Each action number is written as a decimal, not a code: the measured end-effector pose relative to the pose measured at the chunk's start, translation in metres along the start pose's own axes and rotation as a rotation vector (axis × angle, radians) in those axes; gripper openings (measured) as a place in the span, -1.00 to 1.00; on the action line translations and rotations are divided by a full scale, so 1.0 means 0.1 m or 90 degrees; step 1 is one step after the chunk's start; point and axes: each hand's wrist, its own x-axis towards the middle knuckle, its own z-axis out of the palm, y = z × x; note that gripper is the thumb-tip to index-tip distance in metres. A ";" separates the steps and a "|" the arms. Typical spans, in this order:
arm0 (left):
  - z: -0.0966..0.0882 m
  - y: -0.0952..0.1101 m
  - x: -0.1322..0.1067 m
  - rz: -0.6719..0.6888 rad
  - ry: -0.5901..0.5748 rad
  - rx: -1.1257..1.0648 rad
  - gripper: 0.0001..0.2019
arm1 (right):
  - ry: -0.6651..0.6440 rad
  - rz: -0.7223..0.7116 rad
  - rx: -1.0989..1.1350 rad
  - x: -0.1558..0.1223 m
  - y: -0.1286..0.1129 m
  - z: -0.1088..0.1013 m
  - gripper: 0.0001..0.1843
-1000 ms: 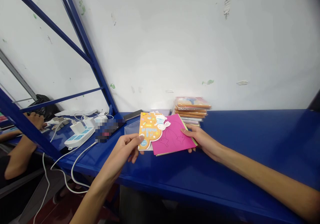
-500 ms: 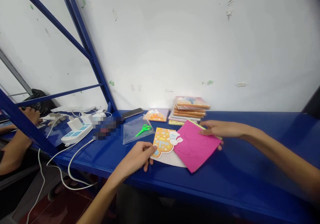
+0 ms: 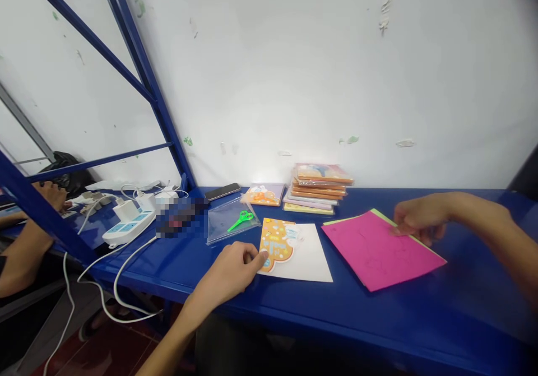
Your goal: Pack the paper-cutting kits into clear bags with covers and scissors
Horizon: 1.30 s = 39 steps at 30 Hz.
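My left hand [image 3: 231, 272] rests on the blue shelf [image 3: 294, 309], fingers curled, pinching the lower left corner of an orange cartoon card [image 3: 275, 243] that lies on a white sheet [image 3: 309, 258]. Off to the right, my right hand [image 3: 416, 219] is closed on the far edge of a stack of coloured paper with a pink sheet [image 3: 380, 250] on top, lying flat on the shelf. A gap of bare shelf separates the pink stack from the white sheet.
A clear pouch with green scissors [image 3: 240, 218] lies behind the card. A pile of paper packs [image 3: 319, 185], a small card [image 3: 263, 194] and a phone [image 3: 222, 191] sit by the wall. A power strip [image 3: 126, 227] with cables and another person's arm [image 3: 25, 247] are at left.
Both hands lowered the papers onto the shelf. My right hand slid the pink stack rightward, off the white sheet. My left hand stayed on the orange card.
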 end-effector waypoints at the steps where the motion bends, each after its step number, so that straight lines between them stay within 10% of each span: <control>1: 0.02 0.01 0.00 0.016 0.026 0.028 -0.58 | 0.007 0.015 0.009 -0.01 0.03 -0.01 -0.74; 9: 0.01 0.00 0.06 0.090 0.142 0.115 -0.53 | 0.083 0.082 0.099 0.00 0.14 -0.10 -0.61; 15: -0.18 -0.36 0.28 0.202 0.340 0.288 -0.67 | 0.395 -0.016 -0.068 0.04 0.13 -0.17 -0.68; 19: -0.16 -0.60 0.42 0.198 0.296 0.340 -0.57 | 0.555 -0.089 -0.192 0.02 -0.20 0.02 -0.51; 30: -0.17 -0.54 0.41 0.215 0.261 0.359 -0.62 | 0.603 -0.332 -0.281 0.14 -0.98 0.87 -0.52; 39: -0.16 -0.56 0.40 0.181 0.283 0.341 -0.60 | 0.594 -0.362 -0.227 0.16 -0.98 0.92 -0.55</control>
